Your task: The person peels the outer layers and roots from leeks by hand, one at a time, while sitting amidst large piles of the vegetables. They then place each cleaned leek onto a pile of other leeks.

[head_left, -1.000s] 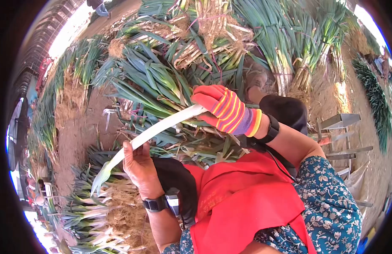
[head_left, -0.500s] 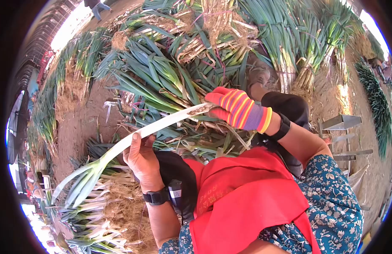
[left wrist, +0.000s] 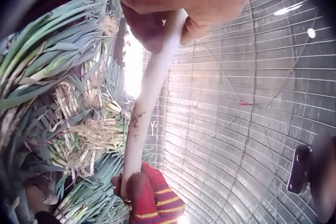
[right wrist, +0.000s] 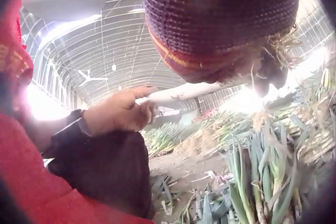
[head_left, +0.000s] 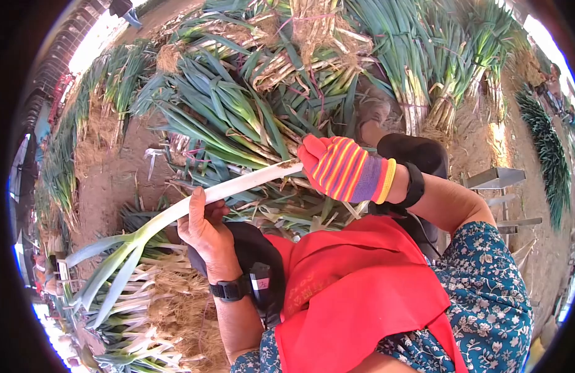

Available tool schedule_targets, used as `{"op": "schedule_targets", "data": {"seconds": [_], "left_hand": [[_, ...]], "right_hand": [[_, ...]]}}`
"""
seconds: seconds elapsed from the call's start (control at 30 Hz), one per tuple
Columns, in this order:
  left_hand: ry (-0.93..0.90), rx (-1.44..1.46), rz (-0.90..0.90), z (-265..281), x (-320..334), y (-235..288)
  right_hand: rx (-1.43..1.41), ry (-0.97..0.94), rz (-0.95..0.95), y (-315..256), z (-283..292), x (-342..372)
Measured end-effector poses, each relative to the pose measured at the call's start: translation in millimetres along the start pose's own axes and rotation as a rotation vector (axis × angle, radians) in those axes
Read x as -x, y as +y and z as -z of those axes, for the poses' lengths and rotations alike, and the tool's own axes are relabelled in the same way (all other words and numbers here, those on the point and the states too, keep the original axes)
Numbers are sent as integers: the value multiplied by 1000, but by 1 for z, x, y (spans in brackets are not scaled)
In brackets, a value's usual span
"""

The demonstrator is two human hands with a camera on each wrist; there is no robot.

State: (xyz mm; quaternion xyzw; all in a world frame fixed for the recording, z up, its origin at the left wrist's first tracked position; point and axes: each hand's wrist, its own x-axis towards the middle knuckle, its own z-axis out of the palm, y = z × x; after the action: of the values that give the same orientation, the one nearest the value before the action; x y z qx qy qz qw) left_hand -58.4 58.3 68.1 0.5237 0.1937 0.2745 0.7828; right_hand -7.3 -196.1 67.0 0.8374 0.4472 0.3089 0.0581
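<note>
Head view: left hand pinches leek mid-length, gloved right hand grips root end, both above the loose leaves. Shaft mostly white and bare; dirt left to clear. Roots probably uncut, partly hidden.

**Striped knit glove hides the butt of a long, white-stemmed, green-leaved leek**

In the head view, the right hand, inside the red, yellow and purple glove, covers the leek's butt. Some fingers of the bare left hand are partly hidden behind the stem. Lettering on the red cloth apron, near 6 o'clock, is too blurred to read, and the bottom edge cuts the apron off. At 11 o'clock, the top edge crops a passer-by in blue trousers. The left wrist view cuts off the left hand at 12 o'clock; the right wrist view crops the glove at 1 o'clock.
</note>
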Motion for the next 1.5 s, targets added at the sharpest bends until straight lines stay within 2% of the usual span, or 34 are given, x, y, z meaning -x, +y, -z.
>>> {"op": "schedule_targets", "data": {"seconds": [0.07,0.13,0.2,0.27,0.33,0.4,0.43,0.47,0.53,0.67,0.73,0.8,0.87,1.0,1.07,1.17,1.23,1.27,1.33,1.4,1.47,1.5], "left_hand": [[-8,-1,-1,0,1,0],[-18,-3,0,-1,2,0],[-28,-2,-19,0,4,0],[-37,2,-28,2,3,-1],[-52,7,-36,4,5,-2],[-65,12,-48,4,7,-2],[-66,12,-47,4,8,-1],[-79,17,-46,5,8,1],[-96,22,-42,7,8,1],[-80,17,-31,11,2,1],[-60,32,-15,10,2,0],[-63,39,-18,8,2,-1],[-53,46,-25,10,2,0],[-60,22,-32,11,6,-1],[-74,17,-41,12,6,-3],[-87,32,-54,13,5,-4],[-61,36,-56,16,2,-3],[-59,35,-59,19,0,-1],[-60,28,-78,25,-3,0],[-48,18,-71,24,-4,0],[-65,1,-53,22,-1,-3],[-64,19,-48,19,-1,-3]], "right_hand": [[19,-67,15,-2,-8,1],[-188,-58,-10,0,-16,2],[-236,-73,-46,-1,-12,0],[-553,-130,-192,-1,-13,-1],[-579,-141,-200,0,-18,-1],[-519,31,-269,-2,-41,10],[-647,17,-309,0,-50,15],[-647,18,-310,3,-46,13],[-948,37,-338,7,-36,12],[-974,175,-217,11,-23,16],[-971,-20,-351,3,3,6],[-884,17,-333,-3,-2,5],[-765,-38,-311,-5,-3,1],[-749,36,-291,-6,-18,4],[-686,-1,-309,-7,-22,6],[-276,53,-298,8,-45,18],[113,-150,-211,32,-87,53],[182,-435,-216,40,-112,80],[342,-510,-155,63,-168,155],[-11,-473,-548,53,-100,102],[-322,-265,-585,44,-54,58],[-445,-98,-450,40,-32,36]]}}
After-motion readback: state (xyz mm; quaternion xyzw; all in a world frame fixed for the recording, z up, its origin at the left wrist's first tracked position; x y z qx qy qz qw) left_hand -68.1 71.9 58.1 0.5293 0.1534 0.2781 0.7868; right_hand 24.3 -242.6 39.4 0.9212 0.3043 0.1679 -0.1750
